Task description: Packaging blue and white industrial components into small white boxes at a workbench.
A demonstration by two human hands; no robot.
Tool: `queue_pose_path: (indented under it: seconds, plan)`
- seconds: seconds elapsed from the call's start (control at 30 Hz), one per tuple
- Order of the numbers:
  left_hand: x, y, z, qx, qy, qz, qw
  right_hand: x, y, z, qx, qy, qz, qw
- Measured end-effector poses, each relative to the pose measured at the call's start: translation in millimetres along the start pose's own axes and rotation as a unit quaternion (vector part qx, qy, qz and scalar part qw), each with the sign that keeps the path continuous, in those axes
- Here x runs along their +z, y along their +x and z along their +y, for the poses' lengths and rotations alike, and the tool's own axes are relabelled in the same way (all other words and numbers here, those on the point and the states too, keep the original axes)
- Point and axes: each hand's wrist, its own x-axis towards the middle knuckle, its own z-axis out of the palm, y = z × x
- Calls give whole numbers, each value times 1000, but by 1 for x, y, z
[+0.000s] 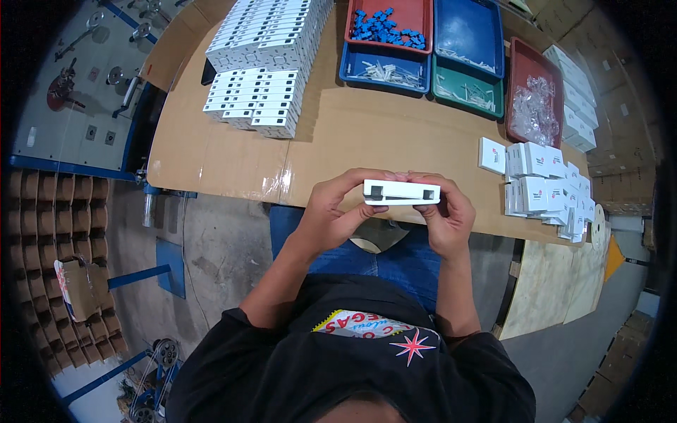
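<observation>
Between both hands I hold a white rectangular plastic housing [402,200], its narrow side with two dark square openings and a slanted gap facing up. My left hand [338,206] grips its left end, thumb below and fingers along the far side. At the right end my right hand [450,215] grips it the same way. The housing is held just over the near edge of the cardboard-covered table [352,141]. Whatever lies inside the housing is too dark to make out.
Stacked white housings [261,99] stand at the far left. Trays hold blue parts [386,29], white pieces [388,73] and clear plastic bits [534,109]. Small white boxes [539,183] are piled at the right. A wire spool [598,225] stands beside them.
</observation>
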Motion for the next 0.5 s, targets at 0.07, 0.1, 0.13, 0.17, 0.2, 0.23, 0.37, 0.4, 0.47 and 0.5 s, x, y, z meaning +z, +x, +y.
queue_pose_path:
  seconds: [0.07,0.1,0.13,0.17,0.2,0.23,0.37,0.4,0.47,0.5]
  plan:
    - [0,1,0,38,46,-16,998,0,-1,3,-19,2,-1,1000]
    - [-1,0,-1,39,46,-17,998,0,-1,3,-38,4,0,999]
    - [-2,-1,-4,44,23,-11,999,2,0,2,-39,5,-1,999]
    - [-3,-2,-7,49,-1,-5,999,5,2,-1,-44,-1,-2,999]
    - [-4,-3,-7,50,0,-5,999,7,3,-2,-49,-6,-3,999]
    - [-6,-4,-6,35,4,-12,999,6,2,-3,-50,-8,-2,999]
    - [-4,-1,1,37,45,-17,998,2,-1,4,-46,-15,-6,999]
    - [-5,-2,-2,37,45,-17,998,2,-1,6,-59,-12,-10,998]
    - [-7,-5,-10,44,26,-5,999,9,1,0,-46,1,-4,999]
    - [-7,-5,-12,43,26,-5,999,12,1,-2,-34,14,3,999]
